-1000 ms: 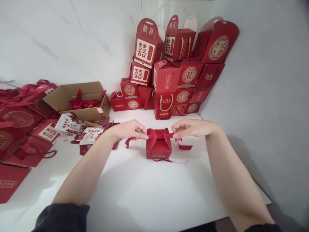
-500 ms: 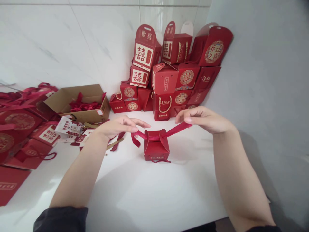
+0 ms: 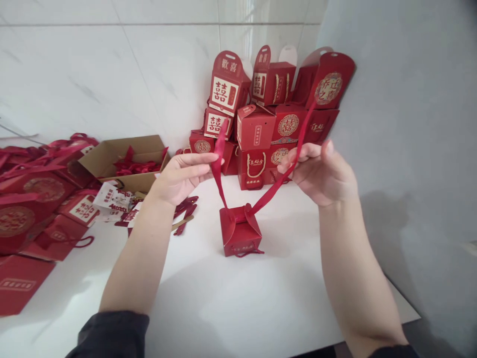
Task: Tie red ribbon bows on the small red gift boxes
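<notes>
- My left hand [image 3: 182, 177] is at the centre-left of the frame, fingers nearly straight, pinching one strand of the red ribbon [image 3: 219, 171] narrowly against the thumb.
- My right hand [image 3: 321, 174] is right of centre, fingers curled, holding the other strand, whose loose end rises past my fingers towards the upper right.
- The small red gift box [image 3: 240, 233] sits on the white surface [image 3: 238, 308], below and between my hands and apart from both.
- The box is folded shut, with its two rounded top flaps [image 3: 233, 220] standing together.
- The ribbon is already passed through those flaps, and both strands run up from there in a V to my hands.
- No knot or bow shows on the box; the strands are only lifted taut.
- Upper centre, a stack of red gift boxes [image 3: 268, 124] leans against the wall.
- At the left, a cardboard carton [image 3: 126, 153] holds more red ribbon [image 3: 136, 167].
- Just below the carton lie printed cards [image 3: 112, 200] and loose ribbon pieces [image 3: 185, 214].
- Red gift bags [image 3: 44, 233] fill the lower left.
</notes>
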